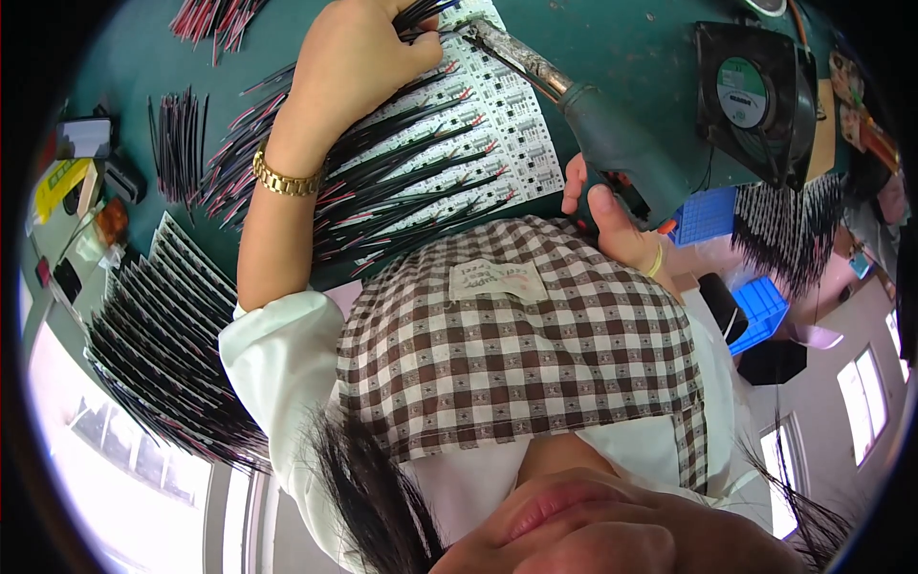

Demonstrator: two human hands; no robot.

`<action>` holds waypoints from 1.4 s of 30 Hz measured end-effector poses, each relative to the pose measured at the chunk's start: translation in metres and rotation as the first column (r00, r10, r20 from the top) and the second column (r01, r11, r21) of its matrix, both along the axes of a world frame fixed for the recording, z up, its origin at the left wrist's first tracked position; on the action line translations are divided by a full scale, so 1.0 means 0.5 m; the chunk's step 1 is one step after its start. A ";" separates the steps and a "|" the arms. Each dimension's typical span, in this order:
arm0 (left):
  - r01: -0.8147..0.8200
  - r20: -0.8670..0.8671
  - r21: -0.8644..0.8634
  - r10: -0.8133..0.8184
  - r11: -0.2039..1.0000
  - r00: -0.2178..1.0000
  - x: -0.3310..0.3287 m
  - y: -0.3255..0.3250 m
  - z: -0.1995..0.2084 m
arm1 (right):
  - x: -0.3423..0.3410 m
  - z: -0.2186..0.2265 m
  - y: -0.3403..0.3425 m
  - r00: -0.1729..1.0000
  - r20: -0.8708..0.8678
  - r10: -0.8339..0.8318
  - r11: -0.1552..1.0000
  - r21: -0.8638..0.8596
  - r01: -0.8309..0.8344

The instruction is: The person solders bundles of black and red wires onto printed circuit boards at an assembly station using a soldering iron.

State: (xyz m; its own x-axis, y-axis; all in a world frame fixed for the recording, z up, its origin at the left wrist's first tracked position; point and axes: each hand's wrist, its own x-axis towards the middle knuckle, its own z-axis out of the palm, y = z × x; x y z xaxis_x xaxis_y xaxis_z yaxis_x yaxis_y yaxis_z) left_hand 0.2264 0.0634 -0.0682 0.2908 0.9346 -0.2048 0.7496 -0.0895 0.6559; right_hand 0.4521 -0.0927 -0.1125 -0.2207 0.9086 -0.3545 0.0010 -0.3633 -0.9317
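Note:
My left hand (359, 62), a gold watch on its wrist, is closed in a pinch on thin black wires (413, 13) at the top of a white circuit board panel (521, 124). In my right hand (617, 225) is a dark green soldering gun (622, 134), its grip partly hidden by the gun's body. The gun's metal tip reaches the panel's upper edge, close to my left fingers. Rows of black and red wires (411, 177) fan out leftward from the panel, passing beneath my left forearm.
A black fan (755, 100) stands on the green tabletop (631, 43) at right. Loose wires (179, 143) lie at left, above a large stack of wired panels (172, 344). More wired panels (789, 230) hang near blue bins (760, 311) on the right.

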 end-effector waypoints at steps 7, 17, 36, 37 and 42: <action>0.059 -0.066 0.122 -0.051 0.991 0.997 -0.005 -0.004 -0.005 | -0.010 -0.010 -0.002 0.990 -0.071 -0.125 0.987 0.092 0.132; 0.139 -0.013 0.209 -0.139 0.968 0.990 -0.020 -0.023 0.003 | 0.005 -0.012 -0.019 0.948 -0.269 -0.169 0.959 0.177 0.221; -0.382 0.233 0.159 0.341 0.911 0.911 0.038 -0.130 -0.063 | 0.041 0.002 -0.054 0.968 -0.233 -0.094 0.987 0.106 0.122; -0.324 0.132 0.212 0.301 0.922 0.944 0.036 -0.127 -0.065 | 0.041 0.003 -0.053 0.970 -0.221 -0.100 0.987 0.100 0.124; -0.291 0.008 0.229 0.297 0.929 0.955 0.034 -0.125 -0.070 | 0.042 -0.015 -0.057 0.996 -0.047 -0.081 0.982 0.168 0.088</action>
State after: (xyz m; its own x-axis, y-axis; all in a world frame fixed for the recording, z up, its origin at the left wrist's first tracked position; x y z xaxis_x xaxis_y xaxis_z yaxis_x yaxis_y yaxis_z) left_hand 0.2437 0.0010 -0.1032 -0.0065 0.9998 0.0169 0.7817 -0.0055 0.6237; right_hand 0.4730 -0.1214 -0.1202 -0.1513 0.9707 -0.1865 -0.0609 -0.1975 -0.9784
